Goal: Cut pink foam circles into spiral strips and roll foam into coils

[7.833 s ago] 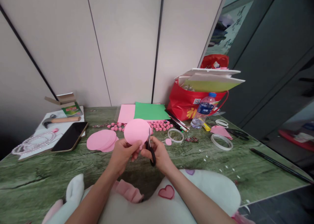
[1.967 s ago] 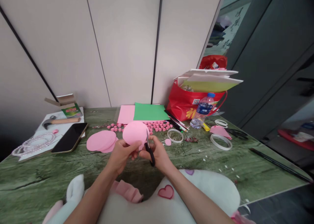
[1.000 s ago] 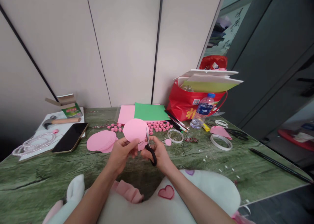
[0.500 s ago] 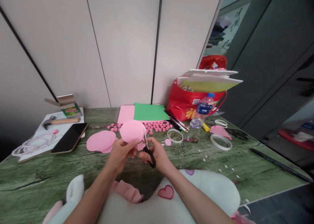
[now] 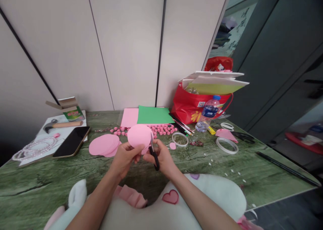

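Observation:
Between the thumb and fingers of my left hand (image 5: 127, 156) is a round piece of pink paper (image 5: 138, 135), held up above the table. My right hand (image 5: 163, 156) grips black-handled scissors (image 5: 154, 157), their blades pointing up along the paper's right edge. Whether the blades touch the edge is hard to make out. To the left of my hands, a fanned stack of pink paper circles (image 5: 104, 145) lies flat. Many small pink heart-shaped pieces (image 5: 164, 129) are spread behind the held paper.
Green (image 5: 155, 115) and pink sheets lie at the back. A red bag (image 5: 185, 104) and a water bottle (image 5: 209, 114) stand back right, near tape rolls (image 5: 227, 146). At left are a phone (image 5: 72, 141), a hammer (image 5: 64, 124) and strung beads (image 5: 35, 148). A plush cushion (image 5: 214, 193) is in front.
The pink paper has shifted slightly right and turned a little in my left hand. The scissors have moved with its edge, and their blades look closer together.

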`<act>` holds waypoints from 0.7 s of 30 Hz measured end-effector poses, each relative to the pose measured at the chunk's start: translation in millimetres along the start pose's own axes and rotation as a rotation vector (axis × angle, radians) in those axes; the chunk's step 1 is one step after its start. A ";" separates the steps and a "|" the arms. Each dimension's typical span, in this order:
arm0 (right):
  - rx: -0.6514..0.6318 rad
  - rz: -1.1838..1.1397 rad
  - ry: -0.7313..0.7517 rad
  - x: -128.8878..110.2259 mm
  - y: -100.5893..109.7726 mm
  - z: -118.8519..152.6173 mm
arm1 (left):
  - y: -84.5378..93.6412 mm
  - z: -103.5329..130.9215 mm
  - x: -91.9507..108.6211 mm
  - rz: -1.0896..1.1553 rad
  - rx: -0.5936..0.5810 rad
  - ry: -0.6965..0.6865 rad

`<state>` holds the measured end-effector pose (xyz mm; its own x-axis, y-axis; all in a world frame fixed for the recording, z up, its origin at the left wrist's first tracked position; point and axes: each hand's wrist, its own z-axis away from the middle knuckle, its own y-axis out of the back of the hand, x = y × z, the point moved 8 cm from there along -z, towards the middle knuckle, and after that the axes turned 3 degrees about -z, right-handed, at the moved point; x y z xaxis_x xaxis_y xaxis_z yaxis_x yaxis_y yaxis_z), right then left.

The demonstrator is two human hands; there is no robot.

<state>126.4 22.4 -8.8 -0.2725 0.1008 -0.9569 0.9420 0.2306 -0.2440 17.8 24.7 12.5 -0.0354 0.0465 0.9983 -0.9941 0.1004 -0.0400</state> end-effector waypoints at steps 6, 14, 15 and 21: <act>0.000 -0.008 -0.004 1.5 -0.4 -0.8 | 0.4 -0.9 -1.4 0.013 -0.002 -0.005; -0.017 -0.044 -0.002 4.0 -0.8 -1.5 | 3.0 -2.1 -1.3 0.039 0.019 -0.030; -0.015 -0.043 -0.001 4.0 -0.6 -1.4 | 2.8 -2.0 -1.0 0.042 0.014 -0.035; 0.011 -0.023 -0.030 3.5 0.2 -0.9 | 3.9 -1.7 -0.6 0.063 0.012 -0.046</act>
<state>125.4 23.7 -12.0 -0.2881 0.0669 -0.9553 0.9378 0.2216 -0.2673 14.2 26.7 11.7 -0.1024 0.0062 0.9947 -0.9909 0.0866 -0.1026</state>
